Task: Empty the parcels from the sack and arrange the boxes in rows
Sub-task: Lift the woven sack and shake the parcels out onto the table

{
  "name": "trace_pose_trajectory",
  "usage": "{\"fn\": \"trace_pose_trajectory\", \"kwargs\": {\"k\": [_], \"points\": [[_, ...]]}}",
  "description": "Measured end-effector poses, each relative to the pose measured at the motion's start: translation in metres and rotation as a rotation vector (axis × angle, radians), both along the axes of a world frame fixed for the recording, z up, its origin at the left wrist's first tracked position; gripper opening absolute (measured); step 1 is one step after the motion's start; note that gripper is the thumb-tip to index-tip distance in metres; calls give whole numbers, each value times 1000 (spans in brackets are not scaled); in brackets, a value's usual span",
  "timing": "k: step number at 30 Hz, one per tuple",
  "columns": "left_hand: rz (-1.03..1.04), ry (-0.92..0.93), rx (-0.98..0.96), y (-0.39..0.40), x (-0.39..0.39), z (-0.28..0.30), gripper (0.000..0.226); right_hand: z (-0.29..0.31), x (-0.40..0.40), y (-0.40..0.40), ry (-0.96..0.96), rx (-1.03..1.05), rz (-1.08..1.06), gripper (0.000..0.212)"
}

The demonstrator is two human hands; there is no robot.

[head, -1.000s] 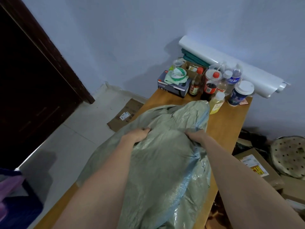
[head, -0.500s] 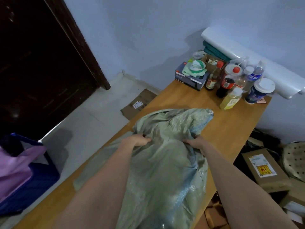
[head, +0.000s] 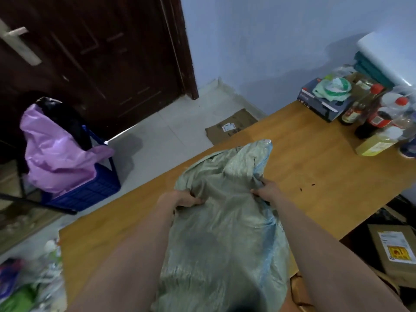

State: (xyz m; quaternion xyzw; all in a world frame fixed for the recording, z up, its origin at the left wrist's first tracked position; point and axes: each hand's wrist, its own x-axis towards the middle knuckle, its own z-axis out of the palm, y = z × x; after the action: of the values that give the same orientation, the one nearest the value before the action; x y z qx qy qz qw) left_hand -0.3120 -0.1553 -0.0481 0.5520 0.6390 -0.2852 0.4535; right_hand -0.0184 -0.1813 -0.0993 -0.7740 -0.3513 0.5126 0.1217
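The head view showed a grey-green woven sack (head: 222, 221) laid lengthwise on the wooden table (head: 315, 167), its far end reaching toward the middle of the table and its near end running out of the frame at the bottom. The left hand (head: 182, 199) was clenched on a bunch of sack cloth at the left edge, and the right hand (head: 266, 191) was clenched on a fold at the right edge, so each grip was closed on the fabric itself. The sack was probably held at both sides so that it could be lifted or tipped and its load slid out onto the bare table beyond it; that stretch of wood would suit rows of boxes.

No parcels were to be seen; whatever was inside was hidden by the cloth, and the sack's mouth could not be made out. The fingertips of both hands were buried in folds. A cluster of bottles (head: 371, 118) and a dark blue box (head: 324, 104) stood at the far right of the table, blurred and partly cut off by the frame edge. On the floor, a labelled cardboard box (head: 396, 251) lay near right, and a flat piece of cardboard (head: 231, 127) far off by the wall.
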Motion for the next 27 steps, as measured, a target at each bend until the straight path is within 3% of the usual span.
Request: {"fn": "trace_pose_trajectory", "kwargs": {"k": [6,16,22,25,27], "points": [[96,-6,-13,-34,-68,2,97,18,-70,10,-144,111,261,25],[468,-39,-99,-87,-162,-4,101,17,-173,27,-111,125,380,23],[624,-162,-90,-99,-182,-10,92,30,-199,40,-71,175,302,22],[714,-223,-81,-94,-194,-3,68,45,-202,44,-44,168,290,23],[716,-157,97,-88,-197,3,46,59,-200,45,-30,163,291,23]]}}
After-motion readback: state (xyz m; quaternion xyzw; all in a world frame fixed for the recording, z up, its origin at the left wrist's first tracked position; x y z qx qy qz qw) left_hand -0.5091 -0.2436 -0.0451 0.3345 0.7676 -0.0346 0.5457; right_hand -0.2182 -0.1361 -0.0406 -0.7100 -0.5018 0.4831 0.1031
